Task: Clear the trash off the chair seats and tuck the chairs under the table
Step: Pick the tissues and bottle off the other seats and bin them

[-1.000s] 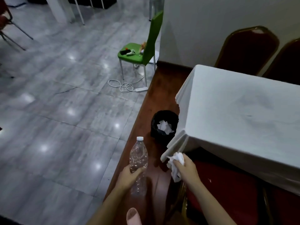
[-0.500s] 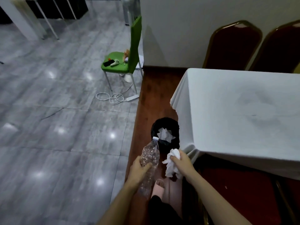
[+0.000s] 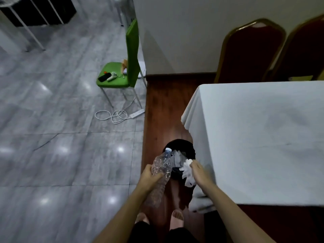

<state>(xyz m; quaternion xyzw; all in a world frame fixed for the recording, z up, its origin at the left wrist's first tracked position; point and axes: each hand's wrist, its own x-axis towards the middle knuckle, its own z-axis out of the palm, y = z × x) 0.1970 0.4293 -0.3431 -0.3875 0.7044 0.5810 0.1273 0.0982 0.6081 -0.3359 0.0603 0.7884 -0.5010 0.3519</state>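
Note:
My left hand (image 3: 149,178) grips a crumpled clear plastic bottle (image 3: 162,168) with a white cap, tilted toward a black trash bin (image 3: 182,143) on the wooden floor strip. My right hand (image 3: 199,172) holds a wad of white tissue (image 3: 187,171) just over the bin's near rim. White paper lies inside the bin. The table (image 3: 259,137), covered in a white cloth, stands right of the bin. Two red chairs with gold frames (image 3: 250,51) stand behind the table against the wall. A red chair seat (image 3: 280,223) shows at the lower right under the table edge.
A green chair (image 3: 121,74) with a phone and small items on its seat stands on the grey tiles at the left. A white power strip and coiled cable (image 3: 119,115) lie on the floor by it. My feet in slippers (image 3: 177,220) stand on the wooden strip.
I have stepped closer to the bin. Both hands moved forward, bringing the bottle and the tissue over the bin's near edge.

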